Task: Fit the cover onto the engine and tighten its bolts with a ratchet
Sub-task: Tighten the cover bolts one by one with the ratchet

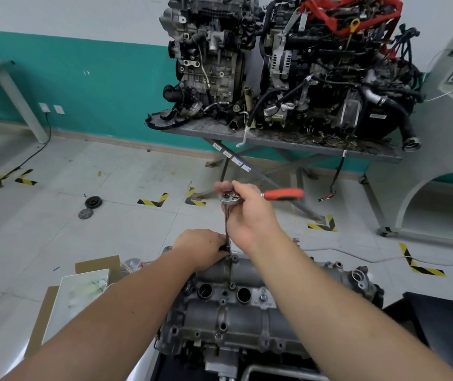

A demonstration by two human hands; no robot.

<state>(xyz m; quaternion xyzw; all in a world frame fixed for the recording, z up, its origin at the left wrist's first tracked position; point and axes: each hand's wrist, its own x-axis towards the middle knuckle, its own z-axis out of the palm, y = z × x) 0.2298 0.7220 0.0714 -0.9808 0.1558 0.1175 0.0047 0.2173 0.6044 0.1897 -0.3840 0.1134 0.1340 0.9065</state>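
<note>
The ratchet [250,198] stands over the far edge of the grey cover [247,306] on the engine [214,353]: its extension shaft runs straight up from a bolt, while the orange handle points right, level. The right hand [247,213] has its fingers curled round the ratchet head. The left hand [202,250] pinches the shaft's lower end at the cover.

We see two bare forearms reaching in from the bottom edge, no sleeves showing anywhere along them. Our left hand [202,250] and our right hand [250,215] wear no gloves, and neither wrist carries a watch or band. No rings show on the fingers [240,188] we can see.
</note>
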